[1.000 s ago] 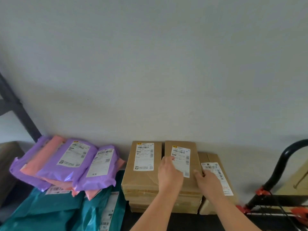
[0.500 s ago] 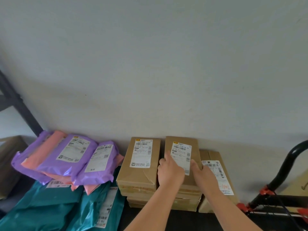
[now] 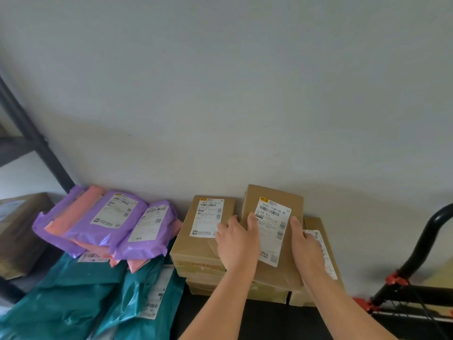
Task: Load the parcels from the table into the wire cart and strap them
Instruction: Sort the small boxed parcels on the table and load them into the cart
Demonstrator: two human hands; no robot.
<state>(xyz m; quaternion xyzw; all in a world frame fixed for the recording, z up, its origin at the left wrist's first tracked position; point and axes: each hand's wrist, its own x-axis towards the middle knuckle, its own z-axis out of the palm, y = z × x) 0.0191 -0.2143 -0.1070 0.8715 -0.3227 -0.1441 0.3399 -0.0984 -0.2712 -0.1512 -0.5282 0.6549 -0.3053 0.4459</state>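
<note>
A brown cardboard parcel with a white label is tilted up off the stack of boxes against the wall. My left hand grips its left edge and my right hand grips its right edge. Beside it on the left lies another labelled brown box on top of the stack. A third box stands to the right, partly hidden by my right hand. The wire cart, black with red joints, shows at the lower right.
Purple and pink mailer bags are piled at the left on teal bags. A black shelf post and a brown box stand at the far left. The grey wall is right behind the parcels.
Both hands have closed on the sides of the middle top parcel. Its far end has lifted and it now sits tilted above the stack.
</note>
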